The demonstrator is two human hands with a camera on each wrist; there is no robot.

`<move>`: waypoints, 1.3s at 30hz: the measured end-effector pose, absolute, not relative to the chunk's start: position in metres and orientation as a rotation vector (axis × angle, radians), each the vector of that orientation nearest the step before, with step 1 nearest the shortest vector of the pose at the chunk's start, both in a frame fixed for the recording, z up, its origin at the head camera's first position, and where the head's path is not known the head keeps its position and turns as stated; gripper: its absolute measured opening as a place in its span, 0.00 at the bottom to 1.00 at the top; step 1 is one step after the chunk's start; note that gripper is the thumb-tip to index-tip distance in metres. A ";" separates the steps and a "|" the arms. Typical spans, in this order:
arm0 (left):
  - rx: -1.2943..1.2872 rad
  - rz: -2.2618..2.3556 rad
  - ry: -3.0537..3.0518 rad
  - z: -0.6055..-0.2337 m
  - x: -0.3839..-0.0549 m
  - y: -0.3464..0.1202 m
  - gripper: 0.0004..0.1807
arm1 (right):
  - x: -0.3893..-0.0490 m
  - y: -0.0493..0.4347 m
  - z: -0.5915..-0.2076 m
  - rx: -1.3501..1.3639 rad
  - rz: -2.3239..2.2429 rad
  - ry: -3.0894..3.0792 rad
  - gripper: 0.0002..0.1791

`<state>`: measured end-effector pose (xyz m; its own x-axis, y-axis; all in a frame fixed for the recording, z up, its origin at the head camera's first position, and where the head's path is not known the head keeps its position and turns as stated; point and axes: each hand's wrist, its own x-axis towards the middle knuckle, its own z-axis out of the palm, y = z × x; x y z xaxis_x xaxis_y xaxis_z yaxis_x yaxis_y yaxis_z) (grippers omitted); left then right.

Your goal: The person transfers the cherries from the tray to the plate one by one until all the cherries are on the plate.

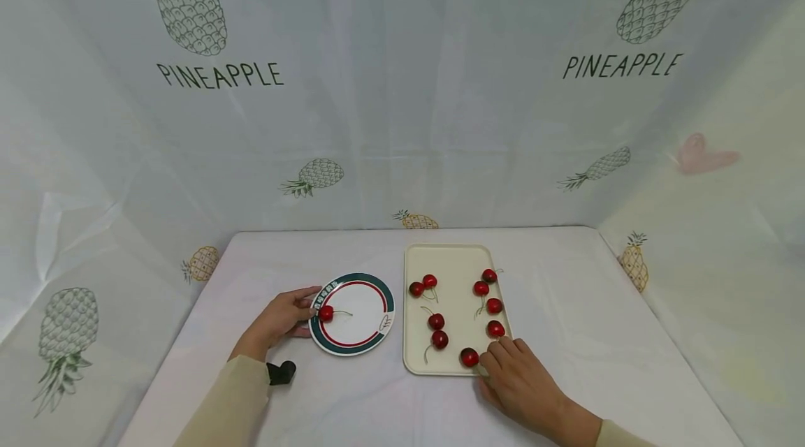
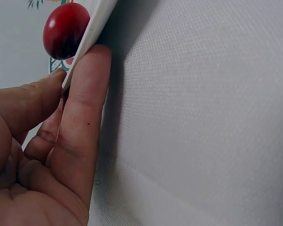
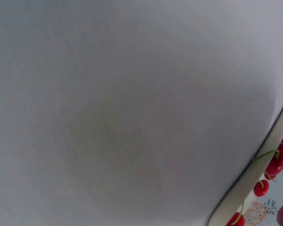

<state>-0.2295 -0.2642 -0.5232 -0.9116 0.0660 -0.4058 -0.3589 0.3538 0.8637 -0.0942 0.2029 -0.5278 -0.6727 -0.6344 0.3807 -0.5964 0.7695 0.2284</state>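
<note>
At the left, a round white plate (image 1: 371, 321) with a green and red rim carries a single cherry (image 1: 325, 313) with its stem on. My left hand (image 1: 284, 314) grips the plate's left edge. In the left wrist view its thumb (image 2: 35, 101) lies on the upper side and a finger is underneath. A cream rectangular tray (image 1: 449, 258) holds several red cherries (image 1: 439, 340), some with stems. My right hand (image 1: 522, 387) is at the tray's near right corner, fingertips beside a dark red cherry (image 1: 469, 357). Whether they pinch it or its stem is not clear.
A black strap-like piece (image 1: 281, 372) shows at the left wrist. White cloth covers the table (image 1: 585, 307), and a pineapple-printed curtain (image 1: 440, 119) hangs behind and at both sides. The plate and tray lie side by side with a narrow gap between them.
</note>
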 end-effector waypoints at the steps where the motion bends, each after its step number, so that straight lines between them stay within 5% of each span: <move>1: -0.254 1.580 2.249 -0.523 -0.229 -0.264 0.32 | -0.094 0.203 -0.529 0.926 -0.117 -2.521 0.21; 24: -0.287 1.564 2.254 -0.525 -0.229 -0.264 0.31 | -0.095 0.209 -0.541 0.954 -0.101 -2.482 0.16; 30: -0.300 1.582 2.237 -0.525 -0.229 -0.263 0.31 | -0.094 0.211 -0.542 0.983 -0.079 -2.473 0.07; 35: -0.290 1.594 2.244 -0.526 -0.228 -0.263 0.30 | -0.094 0.210 -0.540 0.974 -0.057 -2.455 0.26; 39: -0.287 1.597 2.250 -0.526 -0.228 -0.264 0.30 | -0.097 0.208 -0.533 0.944 -0.020 -2.424 0.26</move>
<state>-0.2278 -0.2638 -0.5257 -0.9125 0.0445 -0.4068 -0.3693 0.3383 0.8655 -0.0972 0.2083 -0.5332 -0.6129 -0.6322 0.4740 -0.6244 0.7551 0.1998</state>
